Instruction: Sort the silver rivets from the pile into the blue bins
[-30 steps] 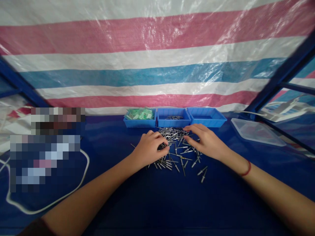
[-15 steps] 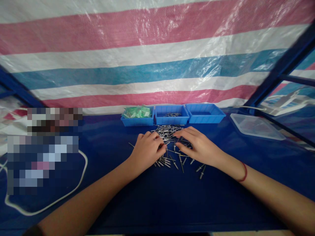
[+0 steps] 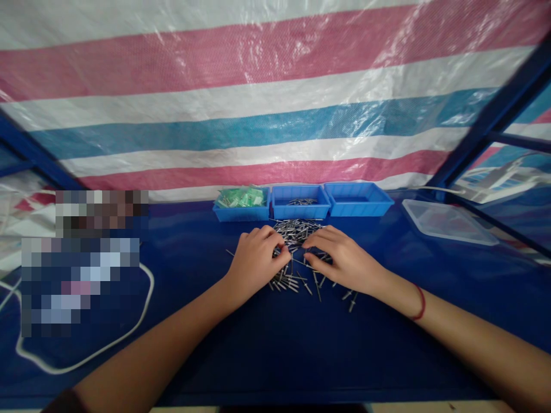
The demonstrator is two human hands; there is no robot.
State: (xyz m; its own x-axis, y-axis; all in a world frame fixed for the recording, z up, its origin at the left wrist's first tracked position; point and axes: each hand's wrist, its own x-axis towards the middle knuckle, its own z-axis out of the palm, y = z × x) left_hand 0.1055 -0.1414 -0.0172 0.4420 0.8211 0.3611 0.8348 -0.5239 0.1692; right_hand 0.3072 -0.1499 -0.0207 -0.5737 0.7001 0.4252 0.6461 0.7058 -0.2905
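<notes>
Head view: your left hand [image 3: 255, 264] curls nearly closed, its hold unclear; your right hand [image 3: 348, 261] arches half-open at the blind rivets [image 3: 296, 230]; touch their tangle lightly.

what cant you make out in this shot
All in the head view:
whether the left hand holds a pin: curled fingers hide it
same for the right hand
how many pins the metal pile has: overlapping, small
what the green packets contain: blurred
objects at far left: pixelated
</notes>
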